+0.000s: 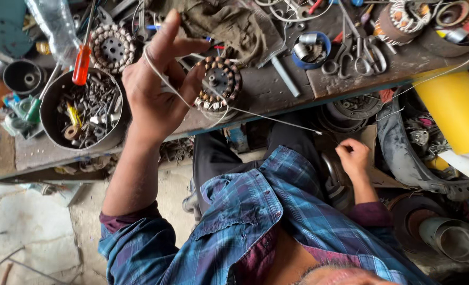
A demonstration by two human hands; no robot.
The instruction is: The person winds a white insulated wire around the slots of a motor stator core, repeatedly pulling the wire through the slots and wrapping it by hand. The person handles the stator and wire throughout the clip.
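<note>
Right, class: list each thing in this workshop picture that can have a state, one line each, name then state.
left hand: raised, white cord looped around its fingers
right hand: pinched shut on the cord
white cord: stretched taut between the hands
wound stator: lying flat on the bench edge
metal bowl: full of screws and scraps
scissors: lying closed

My left hand sits upper centre, the wound stator just right of it on the bench; the bowl of screws lies left; my right hand lower right.
</note>
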